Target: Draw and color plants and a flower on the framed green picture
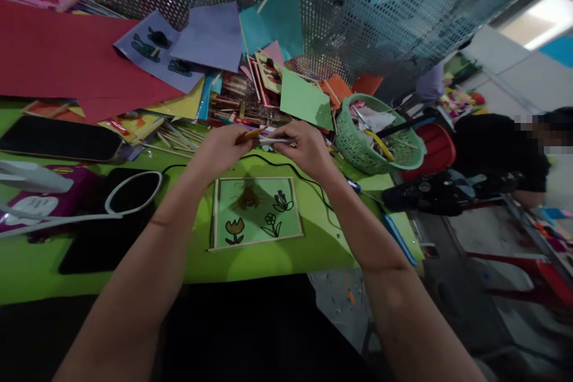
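My left hand [224,146] is closed on a slim brown, pen-like thing [251,134] with a pointed end. Close by it, my right hand [304,142] pinches a thin white pen [271,141]; the two tips nearly meet, and I cannot tell whether they touch. Below both hands lies a green drawing sheet [244,215], edged with thin wooden sticks. It bears black-outlined flowers and a brown-coloured animal figure near its top. One tulip [234,227] at the lower left is coloured brown, while the other flowers are only outlined.
Coloured papers, sticks and packets of pens [242,107] crowd the back of the green table. A green basket [380,158] of tools stands right; a black cable [286,161] runs behind the drawing. At left are a phone [60,138] and a white-corded device [40,179]. A person [499,152] sits right.
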Demonstrator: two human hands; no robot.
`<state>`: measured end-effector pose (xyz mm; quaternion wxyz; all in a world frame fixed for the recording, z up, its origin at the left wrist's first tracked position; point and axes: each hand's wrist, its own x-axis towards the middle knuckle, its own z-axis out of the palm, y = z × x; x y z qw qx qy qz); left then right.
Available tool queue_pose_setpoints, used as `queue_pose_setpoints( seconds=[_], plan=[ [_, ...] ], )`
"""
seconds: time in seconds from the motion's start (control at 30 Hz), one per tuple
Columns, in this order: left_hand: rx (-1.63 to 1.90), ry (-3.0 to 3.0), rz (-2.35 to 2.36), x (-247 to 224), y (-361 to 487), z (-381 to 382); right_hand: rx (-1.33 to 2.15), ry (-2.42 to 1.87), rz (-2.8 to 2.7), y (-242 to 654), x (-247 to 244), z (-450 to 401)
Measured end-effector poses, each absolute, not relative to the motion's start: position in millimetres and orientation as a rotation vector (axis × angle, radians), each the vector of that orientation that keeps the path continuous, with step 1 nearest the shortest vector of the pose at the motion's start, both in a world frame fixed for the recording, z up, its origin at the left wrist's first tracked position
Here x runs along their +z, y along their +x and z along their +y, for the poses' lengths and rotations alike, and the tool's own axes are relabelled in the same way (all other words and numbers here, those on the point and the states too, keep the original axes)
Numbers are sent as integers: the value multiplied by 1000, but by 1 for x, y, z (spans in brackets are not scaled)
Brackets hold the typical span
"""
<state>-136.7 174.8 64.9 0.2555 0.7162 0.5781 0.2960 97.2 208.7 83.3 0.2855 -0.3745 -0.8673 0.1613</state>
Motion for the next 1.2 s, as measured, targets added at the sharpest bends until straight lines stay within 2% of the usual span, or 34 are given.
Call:
queue_pose_setpoints(
  seconds=[0.2,0.33,0.47,0.83,1.07,1.1,1.2],
  plan=[
    [858,1757,1358,70,-113,165,1072,-960,-1663,132,79,179],
    [834,1689,1204,68,-93,156,1245,-916,-1439,136,65,159],
    [760,1751,1132,60,-78,153,1228,-969,-1419,134,52,142],
    [752,1746,981,60,-61,144,836,-1083,-1329,130,44,125],
    [864,1602,1186,63,-78,152,526,-940,-1009,179,74,145],
    [832,1593,1185,62,-79,154,524,-934,-1021,184,76,143],
    [632,1611,1151,55,-76,159,817,-1037,-1207,182,66,130]
  ],
)
